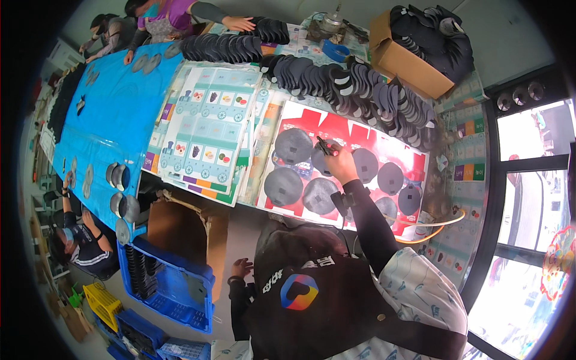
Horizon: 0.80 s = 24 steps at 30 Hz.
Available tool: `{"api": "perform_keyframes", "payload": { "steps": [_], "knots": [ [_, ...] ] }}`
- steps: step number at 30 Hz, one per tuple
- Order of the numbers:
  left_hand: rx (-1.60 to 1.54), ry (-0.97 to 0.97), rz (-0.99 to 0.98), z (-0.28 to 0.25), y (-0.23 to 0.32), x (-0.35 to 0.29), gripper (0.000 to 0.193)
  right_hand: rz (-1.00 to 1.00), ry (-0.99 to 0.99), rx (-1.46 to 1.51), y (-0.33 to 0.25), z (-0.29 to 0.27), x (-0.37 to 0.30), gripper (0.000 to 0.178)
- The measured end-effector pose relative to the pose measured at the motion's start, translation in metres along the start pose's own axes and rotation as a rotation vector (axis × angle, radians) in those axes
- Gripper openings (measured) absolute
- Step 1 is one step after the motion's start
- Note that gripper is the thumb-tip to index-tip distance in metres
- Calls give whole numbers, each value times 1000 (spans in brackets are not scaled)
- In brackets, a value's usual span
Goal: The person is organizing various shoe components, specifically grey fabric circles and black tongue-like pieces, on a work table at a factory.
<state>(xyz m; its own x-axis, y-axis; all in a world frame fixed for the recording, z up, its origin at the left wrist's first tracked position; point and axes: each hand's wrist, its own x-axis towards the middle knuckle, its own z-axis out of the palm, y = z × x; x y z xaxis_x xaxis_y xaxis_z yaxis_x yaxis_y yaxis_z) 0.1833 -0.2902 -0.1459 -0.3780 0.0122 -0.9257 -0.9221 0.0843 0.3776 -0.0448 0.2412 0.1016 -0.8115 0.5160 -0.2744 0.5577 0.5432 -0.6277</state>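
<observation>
My right hand point(342, 166) reaches over a red and white sheet point(354, 129), gripping a small dark tool point(326, 146) whose exact kind I cannot make out. Under it lies a grey round disc, partly covered by the hand. Several similar discs lie around it in two rows, such as the upper left disc point(293, 146) and the lower disc point(320, 195); most bear a dark square mark in the middle. My left hand point(242, 267) hangs low beside my dark apron point(312, 300), away from the table, its fingers apart and holding nothing.
Overlapping dark curved pieces point(360, 90) line the table's far side. Behind them stand a cardboard box point(399, 60) and blue tape roll point(335, 51). A hose point(447, 222) loops at right. Co-workers sit along the blue-covered table point(114, 120); a blue crate point(180, 288) stands lower left.
</observation>
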Motion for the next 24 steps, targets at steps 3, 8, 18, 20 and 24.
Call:
{"api": "perform_keyframes", "payload": {
  "steps": [3, 8, 18, 20, 24],
  "knots": [
    [28, 24, -3, 7, 4, 0, 31, -30, -72, 170, 13, 13, 5, 38],
    [-4, -4, 5, 18, 0, -11, 30, -142, -379, 36, 17, 13, 3, 35],
    [276, -46, 228, 14, -33, -5, 30, -119, 128, 15, 132, -25, 12, 27],
    [454, -114, 348, 4, -46, 3, 28, -40, 76, 94, 119, -26, 0, 32],
    [1185, -98, 1251, -4, -49, 19, 28, -70, -106, 221, 88, -41, -21, 30]
  ]
}}
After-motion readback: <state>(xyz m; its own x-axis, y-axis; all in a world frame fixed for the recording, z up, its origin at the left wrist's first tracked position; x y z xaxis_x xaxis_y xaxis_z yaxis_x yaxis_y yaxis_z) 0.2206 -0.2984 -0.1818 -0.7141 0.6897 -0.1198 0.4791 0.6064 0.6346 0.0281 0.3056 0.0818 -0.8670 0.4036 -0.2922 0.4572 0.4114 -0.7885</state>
